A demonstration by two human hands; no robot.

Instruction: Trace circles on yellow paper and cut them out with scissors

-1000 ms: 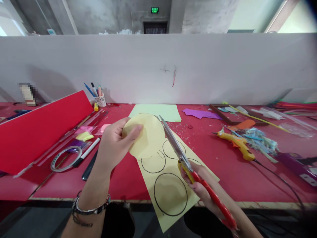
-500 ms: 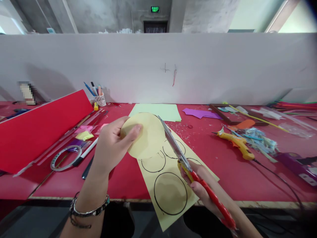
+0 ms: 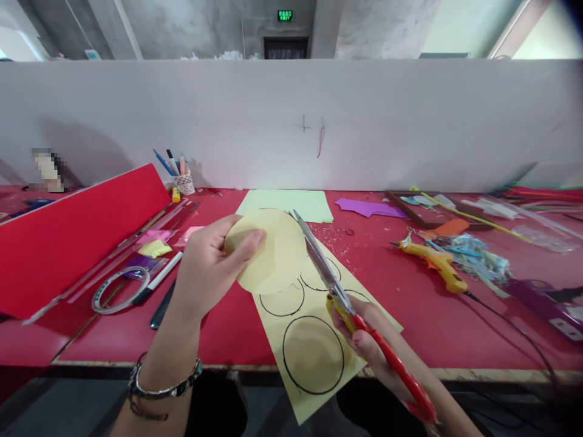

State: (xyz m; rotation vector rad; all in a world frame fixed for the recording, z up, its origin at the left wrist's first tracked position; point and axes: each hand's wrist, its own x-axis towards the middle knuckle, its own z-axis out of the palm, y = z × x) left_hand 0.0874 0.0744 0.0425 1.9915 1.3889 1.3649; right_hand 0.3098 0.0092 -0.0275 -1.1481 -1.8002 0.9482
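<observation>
My left hand (image 3: pixel 207 267) pinches disc (image 3: pixel 273 249), nearly cut free. My right hand (image 3: pixel 364 340) grips scissors (image 3: pixel 328 273), blades at disc's 3 o'clock. Three circles on sheet (image 3: pixel 319 388) uncut.

A long red bench (image 3: pixel 455 328) runs beneath the hands, its pale front edge worn. Straight beyond them stands a plain white partition (image 3: pixel 410 121), faintly marked with pen. Above it rise bare grey concrete walls (image 3: pixel 182 24), a dark doorway (image 3: pixel 285 48) under a green exit sign (image 3: pixel 285 15), and daylight at the upper right.

Bare arms; beaded, maybe metal, bracelet (image 3: pixel 163 383).
</observation>
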